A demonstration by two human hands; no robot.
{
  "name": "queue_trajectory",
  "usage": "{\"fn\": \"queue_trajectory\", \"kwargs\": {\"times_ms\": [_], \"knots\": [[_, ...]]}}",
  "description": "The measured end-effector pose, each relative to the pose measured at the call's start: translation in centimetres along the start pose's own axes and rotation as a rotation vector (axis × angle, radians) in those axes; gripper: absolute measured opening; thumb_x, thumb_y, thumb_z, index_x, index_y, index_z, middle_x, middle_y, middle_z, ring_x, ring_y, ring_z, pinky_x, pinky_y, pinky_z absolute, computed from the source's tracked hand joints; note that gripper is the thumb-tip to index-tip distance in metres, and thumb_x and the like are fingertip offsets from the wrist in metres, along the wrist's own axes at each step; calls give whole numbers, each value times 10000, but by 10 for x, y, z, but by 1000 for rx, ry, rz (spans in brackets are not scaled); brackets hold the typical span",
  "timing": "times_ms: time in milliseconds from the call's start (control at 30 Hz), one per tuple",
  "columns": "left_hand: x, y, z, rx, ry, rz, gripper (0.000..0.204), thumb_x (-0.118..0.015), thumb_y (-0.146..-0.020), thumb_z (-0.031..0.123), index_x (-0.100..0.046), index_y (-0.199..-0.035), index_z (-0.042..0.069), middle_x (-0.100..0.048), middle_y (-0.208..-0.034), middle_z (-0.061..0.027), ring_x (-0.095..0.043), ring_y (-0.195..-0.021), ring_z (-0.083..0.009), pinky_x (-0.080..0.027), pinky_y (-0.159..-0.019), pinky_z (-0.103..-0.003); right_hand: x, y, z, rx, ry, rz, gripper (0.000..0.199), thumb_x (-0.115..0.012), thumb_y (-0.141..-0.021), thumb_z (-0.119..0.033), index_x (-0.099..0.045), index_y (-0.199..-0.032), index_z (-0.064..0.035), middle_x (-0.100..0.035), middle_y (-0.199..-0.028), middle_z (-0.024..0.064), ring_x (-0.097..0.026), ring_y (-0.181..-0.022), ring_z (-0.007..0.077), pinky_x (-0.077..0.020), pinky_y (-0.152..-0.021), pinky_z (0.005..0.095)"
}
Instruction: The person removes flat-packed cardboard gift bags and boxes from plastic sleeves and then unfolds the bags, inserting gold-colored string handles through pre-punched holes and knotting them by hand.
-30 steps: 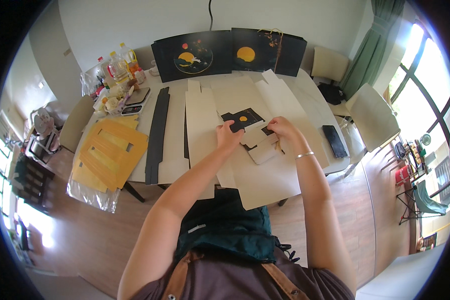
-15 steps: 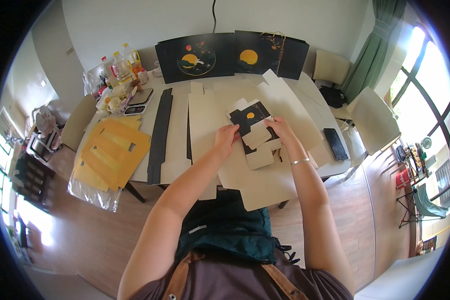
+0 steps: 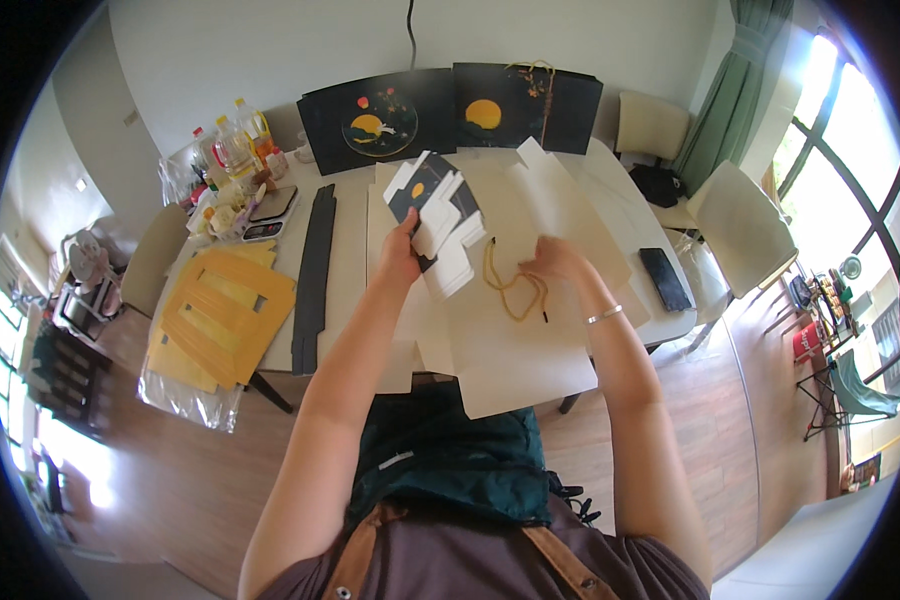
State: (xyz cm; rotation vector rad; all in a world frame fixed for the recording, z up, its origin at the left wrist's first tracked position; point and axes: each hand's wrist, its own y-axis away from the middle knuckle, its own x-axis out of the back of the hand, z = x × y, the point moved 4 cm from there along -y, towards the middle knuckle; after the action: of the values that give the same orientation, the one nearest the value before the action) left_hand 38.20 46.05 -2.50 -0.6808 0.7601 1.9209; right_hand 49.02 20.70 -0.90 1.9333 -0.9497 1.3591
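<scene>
My left hand point(image 3: 402, 252) grips a stack of small unfolded box blanks point(image 3: 448, 222), white on the inside, with a black printed face bearing a yellow moon. The stack is lifted and tilted above the left part of a large cream cardboard sheet point(image 3: 515, 355). A looped yellow cord point(image 3: 510, 312) with dark tips lies on that sheet. At the cord's upper right end is my right hand point(image 3: 560, 260), fingers closed in a pinch on it; the fingertips are partly hidden and slightly blurred.
Two black printed panels point(image 3: 525, 105) stand along the table's back. A black strip point(image 3: 313, 285) and yellow card pieces point(image 3: 225, 310) lie left. Bottles point(image 3: 235, 145) and a scale point(image 3: 263, 230) sit back left. A phone point(image 3: 665, 279) rests near the right edge, by a chair point(image 3: 740, 230).
My left hand has carried the box blanks up and to the left. My right hand has let go of them and come to the yellow cord, which now shows.
</scene>
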Motion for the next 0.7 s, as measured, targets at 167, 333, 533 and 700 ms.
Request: {"fn": "queue_trajectory", "kwargs": {"times_ms": [167,333,533,700], "knots": [[6,10,13,13,-15,-14,332,-562,-957,316,-568,-1155,50,-642,-1128,-88,-619,-1027,-239,-496,-906,-398,-15,12,-9,-146,131,-151,350,-780,-669,-297,-692,-814,10,-692,-880,179,-686,-819,279,-538,-654,399],[20,15,14,55,-67,59,322,-582,-949,293,-561,-1148,40,-638,-1114,-88,-629,-999,-238,-512,-880,-408,-10,15,-15,-104,112,-206,240,-750,-673,-185,-689,-803,8,-689,-794,143,-679,-727,261,-542,-615,366],[-15,39,8,-16,-333,96,328,-629,-917,235,-550,-1158,28,-636,-1101,-114,-644,-979,-274,-538,-831,-443,38,29,25,-82,-569,-238,135,-662,-746,-67,-591,-845,-9,-667,-799,145,-622,-576,178,-512,-512,303],[6,12,-26,1,-509,-61,440,-681,-873,222,-508,-1229,29,-616,-1141,-117,-638,-976,-281,-541,-791,-466,105,44,1,122,-1038,-80,92,-640,-824,-29,-563,-865,1,-659,-786,123,-659,-631,188,-585,-598,334]]}}
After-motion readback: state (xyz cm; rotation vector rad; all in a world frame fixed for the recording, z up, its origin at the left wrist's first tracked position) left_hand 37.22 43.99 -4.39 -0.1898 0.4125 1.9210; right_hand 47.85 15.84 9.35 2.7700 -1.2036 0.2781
